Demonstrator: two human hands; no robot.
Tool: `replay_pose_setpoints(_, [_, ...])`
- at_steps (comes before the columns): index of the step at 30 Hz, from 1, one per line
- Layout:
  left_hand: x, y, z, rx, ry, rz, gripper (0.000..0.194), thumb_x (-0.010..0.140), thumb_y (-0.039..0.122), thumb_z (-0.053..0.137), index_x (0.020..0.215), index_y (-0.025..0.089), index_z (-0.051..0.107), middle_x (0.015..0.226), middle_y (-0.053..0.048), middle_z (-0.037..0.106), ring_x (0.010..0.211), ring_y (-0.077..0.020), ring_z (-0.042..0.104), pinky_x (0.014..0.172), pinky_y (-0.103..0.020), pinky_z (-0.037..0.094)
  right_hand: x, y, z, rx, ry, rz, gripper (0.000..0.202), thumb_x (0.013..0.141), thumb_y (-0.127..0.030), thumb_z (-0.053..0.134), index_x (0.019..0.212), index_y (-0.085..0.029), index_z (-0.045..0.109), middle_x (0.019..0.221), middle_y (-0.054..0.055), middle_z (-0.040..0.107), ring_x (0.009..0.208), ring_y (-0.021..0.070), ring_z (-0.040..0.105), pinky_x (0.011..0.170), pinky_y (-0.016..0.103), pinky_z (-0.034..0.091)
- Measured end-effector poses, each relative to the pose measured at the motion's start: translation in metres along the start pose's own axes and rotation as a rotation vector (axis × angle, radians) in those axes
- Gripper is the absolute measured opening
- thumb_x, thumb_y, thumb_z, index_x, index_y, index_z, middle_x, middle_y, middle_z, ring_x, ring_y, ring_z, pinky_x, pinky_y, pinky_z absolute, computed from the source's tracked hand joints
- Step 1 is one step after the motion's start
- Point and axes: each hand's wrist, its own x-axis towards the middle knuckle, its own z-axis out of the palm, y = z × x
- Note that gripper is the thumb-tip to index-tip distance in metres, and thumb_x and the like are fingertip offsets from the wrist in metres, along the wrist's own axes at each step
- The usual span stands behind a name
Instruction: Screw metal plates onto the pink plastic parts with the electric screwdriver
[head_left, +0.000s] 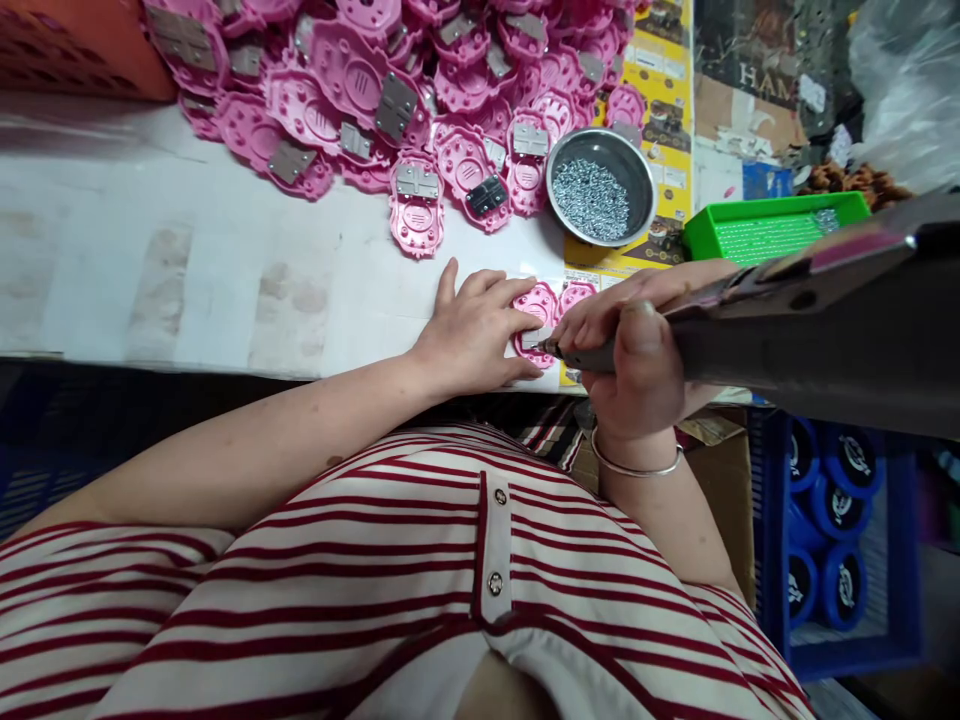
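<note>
On the white table (322, 240), a pink plastic part (538, 300) with a grey metal plate lies near the front edge. My left hand (480, 330) rests flat beside it, fingers spread, with fingertips on its left rim. My right hand (637, 350) is wrapped round a dark power screwdriver (720, 345), whose tip meets the part at its plate. Just right of that part lies another pink part (576, 297), partly hidden by my right fingers. A metal bowl (600, 187) of small screws stands beyond my hands.
A heap of pink parts (360, 80) covers the back of the table. At the back left is an orange basket (82, 45). A green tray (776, 225) stands right. Below right, a blue crate (847, 655) holds several round blue items.
</note>
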Motion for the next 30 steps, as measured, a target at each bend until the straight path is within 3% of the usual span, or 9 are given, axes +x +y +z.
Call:
replay_pose_setpoints(3, [-0.001, -0.002, 0.001, 0.005, -0.001, 0.013, 0.036, 0.078, 0.051, 0.075, 0.107, 0.029, 0.075, 0.148, -0.004, 0.053, 0.136, -0.0364, 0.041, 0.117, -0.074, 0.008, 0.005, -0.014, -0.002, 0.092, 0.123, -0.165, 0.014, 0.083, -0.042, 0.065, 0.094, -0.033, 0.065, 0.052, -0.008, 0.044, 0.039, 0.0089, 0.045, 0.037, 0.025, 0.044])
replay_pose_setpoints(7, [-0.004, -0.005, 0.004, 0.013, 0.019, 0.029, 0.043, 0.074, 0.053, 0.078, 0.111, 0.031, 0.074, 0.148, -0.004, 0.053, 0.136, -0.0365, 0.042, 0.116, -0.075, 0.009, 0.017, -0.033, -0.022, 0.133, 0.286, -0.248, 0.007, 0.083, -0.030, 0.062, 0.087, -0.027, 0.067, 0.052, -0.008, 0.047, 0.040, 0.0048, 0.043, 0.040, 0.019, 0.045])
replay_pose_setpoints(12, [-0.008, -0.007, 0.006, 0.034, 0.016, 0.032, 0.043, 0.076, 0.053, 0.077, 0.112, 0.030, 0.074, 0.149, -0.003, 0.053, 0.135, -0.0371, 0.043, 0.116, -0.075, 0.010, 0.020, -0.026, -0.055, 0.055, 0.454, -0.261, 0.015, 0.084, -0.019, 0.051, 0.085, -0.020, 0.065, 0.052, -0.008, 0.050, 0.042, 0.0041, 0.047, 0.043, 0.019, 0.044])
replay_pose_setpoints(17, [-0.010, -0.006, 0.005, 0.063, 0.000, 0.019, 0.042, 0.079, 0.056, 0.072, 0.115, 0.033, 0.072, 0.148, -0.002, 0.054, 0.137, -0.0359, 0.041, 0.118, -0.073, 0.008, 0.019, -0.010, -0.066, -0.023, 0.479, -0.278, 0.016, 0.085, -0.021, 0.048, 0.088, -0.023, 0.064, 0.052, -0.011, 0.050, 0.042, 0.0038, 0.050, 0.042, 0.018, 0.045])
replay_pose_setpoints(30, [-0.010, -0.008, 0.006, 0.072, 0.006, 0.025, 0.046, 0.078, 0.061, 0.072, 0.114, 0.033, 0.072, 0.148, -0.001, 0.053, 0.137, -0.0370, 0.041, 0.117, -0.073, 0.010, 0.024, -0.005, -0.060, -0.006, 0.476, -0.296, 0.019, 0.088, -0.015, 0.045, 0.089, -0.018, 0.064, 0.056, -0.010, 0.052, 0.043, 0.0018, 0.052, 0.044, 0.016, 0.043])
